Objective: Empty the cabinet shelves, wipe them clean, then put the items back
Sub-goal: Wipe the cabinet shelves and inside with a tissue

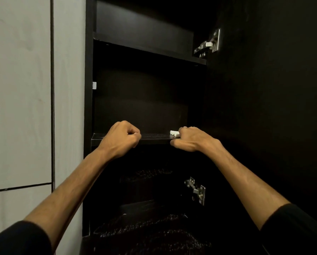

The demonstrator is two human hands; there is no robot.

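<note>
A dark cabinet stands open in front of me. Its middle shelf (154,137) is bare and catches a little light along the front edge. My left hand (122,138) rests on the shelf's left part as a fist, with a tiny white bit showing between thumb and fingers. My right hand (189,138) lies on the shelf's right end, fingers curled over a small white cloth (174,133) that sticks out to the left of the fingers, thumb under the shelf edge. The upper shelf (146,50) looks bare too.
The open cabinet door (264,107) hangs on the right with two metal hinges (208,44), (196,190). Dark patterned items (150,229) lie on the lower shelves. A light grey panel wall (25,107) is on the left.
</note>
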